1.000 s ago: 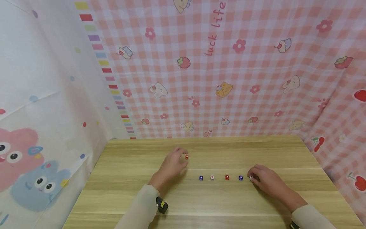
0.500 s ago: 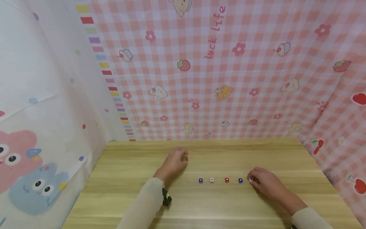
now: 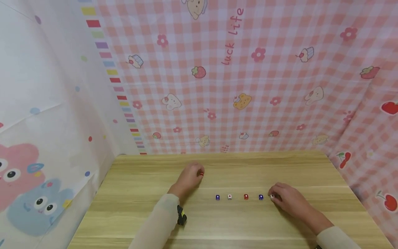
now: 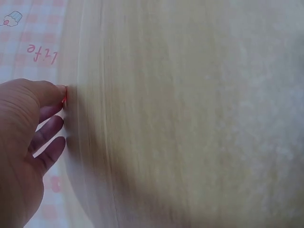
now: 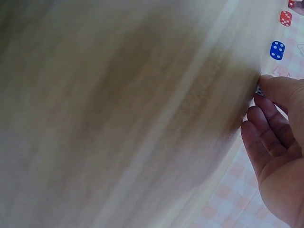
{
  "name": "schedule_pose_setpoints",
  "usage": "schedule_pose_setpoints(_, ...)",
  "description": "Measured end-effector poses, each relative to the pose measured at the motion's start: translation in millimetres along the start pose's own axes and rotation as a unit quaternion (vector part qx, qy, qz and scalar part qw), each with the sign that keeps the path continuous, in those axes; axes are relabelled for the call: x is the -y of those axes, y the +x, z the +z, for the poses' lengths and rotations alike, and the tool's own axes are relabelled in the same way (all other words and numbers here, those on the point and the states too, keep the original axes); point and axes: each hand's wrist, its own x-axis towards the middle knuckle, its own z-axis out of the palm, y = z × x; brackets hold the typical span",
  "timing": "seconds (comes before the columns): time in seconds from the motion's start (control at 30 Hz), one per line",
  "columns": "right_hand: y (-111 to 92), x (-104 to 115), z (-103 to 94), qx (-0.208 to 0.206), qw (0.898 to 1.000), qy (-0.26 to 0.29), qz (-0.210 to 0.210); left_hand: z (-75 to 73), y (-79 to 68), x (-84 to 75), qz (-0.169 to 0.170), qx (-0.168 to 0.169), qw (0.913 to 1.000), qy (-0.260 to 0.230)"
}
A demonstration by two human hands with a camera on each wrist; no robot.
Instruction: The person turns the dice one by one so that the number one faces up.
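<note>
My left hand (image 3: 188, 177) pinches a red die (image 3: 202, 174) between thumb and fingertips, toward the back of the table; in the left wrist view only a red sliver of it shows. Farther right, my right hand (image 3: 289, 199) holds a white die (image 3: 272, 196) between thumb and index finger, low at the tabletop. Leftward from that die runs a spaced row: a blue die (image 3: 261, 197), a red die (image 3: 246, 196), a white die (image 3: 229, 196) and another blue die (image 3: 217, 197). The right wrist view shows the nearest blue die (image 5: 277, 50) just beyond my thumb.
The dice lie on a light wooden table (image 3: 236, 224). Behind it hangs a pink checked cloth (image 3: 217, 86) with cartoon prints, and a white cloth (image 3: 62, 103) hangs at the left. A black wrist strap (image 3: 181, 215) circles my left sleeve.
My left thumb and fingers, apart beside the red die a second ago, have closed on it. The right hand keeps its place at the white die. The head view has tilted slightly.
</note>
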Motion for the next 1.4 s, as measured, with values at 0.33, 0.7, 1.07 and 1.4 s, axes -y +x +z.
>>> schedule_pose_setpoints(0.33, 0.8, 2.7, -2.8, 0.004, 1.0, 0.0, 0.008, -1.5, -1.5, 0.3, 0.026, -0.004, 0.9996, -0.001)
schedule_pose_setpoints(0.7, -3.3, 3.9, -3.5, 0.011, 1.0, 0.008, 0.003, 0.4, -8.9, -6.7, 0.021, 0.02, 0.9994, -0.019)
schedule_pose_setpoints(1.07, 1.1, 3.1, -2.4, 0.008, 1.0, -0.002, 0.015, -3.3, -4.2, -11.8, 0.031, 0.014, 0.9989, 0.031)
schedule_pose_setpoints(1.4, 0.3, 4.7, -3.9, 0.024, 0.999, -0.002, 0.023, -4.1, -9.0, -8.2, 0.006, 0.007, 0.9999, 0.006)
